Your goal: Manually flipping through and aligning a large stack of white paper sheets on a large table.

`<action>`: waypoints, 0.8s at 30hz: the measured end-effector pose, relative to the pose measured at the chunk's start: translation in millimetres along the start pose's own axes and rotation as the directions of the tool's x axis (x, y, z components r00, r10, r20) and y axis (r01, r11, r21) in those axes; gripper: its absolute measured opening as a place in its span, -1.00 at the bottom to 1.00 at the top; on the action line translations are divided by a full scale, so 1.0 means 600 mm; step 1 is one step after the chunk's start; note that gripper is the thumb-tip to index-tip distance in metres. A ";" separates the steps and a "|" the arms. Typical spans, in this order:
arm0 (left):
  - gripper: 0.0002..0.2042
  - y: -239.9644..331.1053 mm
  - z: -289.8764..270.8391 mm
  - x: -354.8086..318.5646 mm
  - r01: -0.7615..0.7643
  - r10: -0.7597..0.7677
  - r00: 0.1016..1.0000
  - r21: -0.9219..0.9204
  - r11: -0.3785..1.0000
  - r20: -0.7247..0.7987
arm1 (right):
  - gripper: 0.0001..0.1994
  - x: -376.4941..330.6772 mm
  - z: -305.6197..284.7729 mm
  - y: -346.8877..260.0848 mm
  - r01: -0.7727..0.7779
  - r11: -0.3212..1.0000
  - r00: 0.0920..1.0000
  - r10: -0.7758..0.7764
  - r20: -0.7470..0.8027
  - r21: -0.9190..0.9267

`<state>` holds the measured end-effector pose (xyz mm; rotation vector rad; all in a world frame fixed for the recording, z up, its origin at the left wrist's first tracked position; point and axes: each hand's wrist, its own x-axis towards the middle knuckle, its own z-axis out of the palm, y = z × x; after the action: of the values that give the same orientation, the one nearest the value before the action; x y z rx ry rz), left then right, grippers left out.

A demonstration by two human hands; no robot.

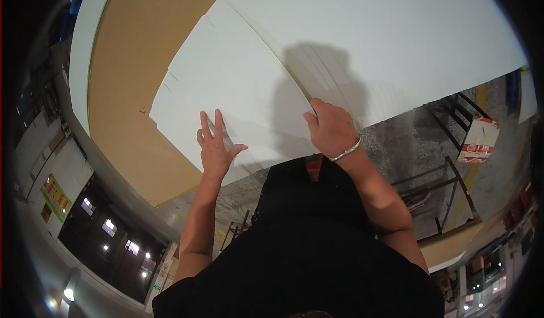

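Note:
A white cardboard sheet (226, 68) with short slots along its left side lies in front of me. Its raised right-hand edge curves down to my right hand. My left hand (214, 151) rests on the sheet near its close edge, fingers spread and thumb out to the side. At the right-hand edge, my right hand (334, 128) is closed with its fingers curled over, gripping that edge; the fingertips are partly hidden. Beneath and to the right spreads another white cardboard panel (408, 46) with crease lines, and my shadow falls across both.
Brown cardboard (130, 63) lies under the white sheet on the left. To the right, dark metal frames (447, 193) stand on the grey floor, near a white and red box piece (479, 139). A wall with a green-yellow poster (55, 198) is at the far left.

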<state>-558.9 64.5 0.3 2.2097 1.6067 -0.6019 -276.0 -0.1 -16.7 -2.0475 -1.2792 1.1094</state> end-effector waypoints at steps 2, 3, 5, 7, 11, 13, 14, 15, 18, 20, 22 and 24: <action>0.14 -0.001 -0.001 0.001 -0.009 0.009 1.000 -0.007 1.000 -0.001 | -0.80 0.013 -0.001 0.020 0.022 1.000 0.998 -0.022 0.061 0.010; 0.14 -0.001 0.000 0.001 -0.019 0.018 1.000 -0.010 1.000 -0.011 | -0.81 0.025 -0.006 0.027 -0.019 0.995 0.993 0.008 0.116 0.094; 0.14 -0.004 0.002 0.000 -0.029 0.029 0.999 -0.015 0.999 -0.020 | -0.80 0.032 -0.009 0.032 -0.066 0.983 0.984 0.036 0.174 0.173; 0.13 -0.007 0.004 -0.003 -0.004 0.004 1.000 -0.019 1.000 -0.006 | -0.77 0.034 -0.011 0.027 -0.129 0.978 0.977 0.097 0.188 0.167; 0.13 -0.008 0.006 -0.005 0.016 -0.015 1.000 -0.040 0.999 0.014 | -0.78 0.040 -0.019 0.031 -0.147 0.985 0.958 0.119 0.261 0.090; 0.14 -0.007 0.007 -0.004 0.001 0.000 1.000 -0.051 0.999 0.018 | -0.81 0.041 -0.023 0.042 -0.159 0.964 0.953 0.093 0.289 0.212; 0.14 -0.007 0.006 -0.004 0.001 0.000 1.000 -0.051 0.999 0.017 | -0.81 0.040 -0.018 0.042 -0.159 0.964 0.953 0.093 0.289 0.213; 0.14 -0.008 0.007 -0.004 0.008 -0.007 1.000 -0.048 0.999 0.021 | -0.81 0.038 -0.012 0.041 -0.112 0.975 0.974 0.069 0.216 0.193; 0.15 -0.010 0.008 -0.005 0.011 -0.011 1.000 -0.035 0.999 0.024 | -0.81 0.031 -0.001 0.043 -0.051 0.983 0.992 0.029 0.119 0.179; 0.15 -0.012 0.009 -0.006 0.009 -0.008 1.000 -0.023 1.000 0.021 | -0.81 0.029 0.002 0.045 -0.033 0.982 0.995 0.015 0.095 0.189; 0.15 -0.011 0.008 -0.005 0.003 -0.003 1.000 -0.032 0.999 0.017 | -0.82 0.028 0.001 0.047 -0.030 0.980 0.997 0.014 0.082 0.199; 0.15 -0.010 0.007 -0.006 0.010 -0.010 1.000 -0.027 1.000 0.021 | -0.83 0.025 -0.006 0.045 -0.093 0.959 0.991 0.064 0.114 0.268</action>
<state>-566.1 61.3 -1.8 2.1699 1.6069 -0.6003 -256.0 1.5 -40.7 -1.8685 -1.0331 1.3637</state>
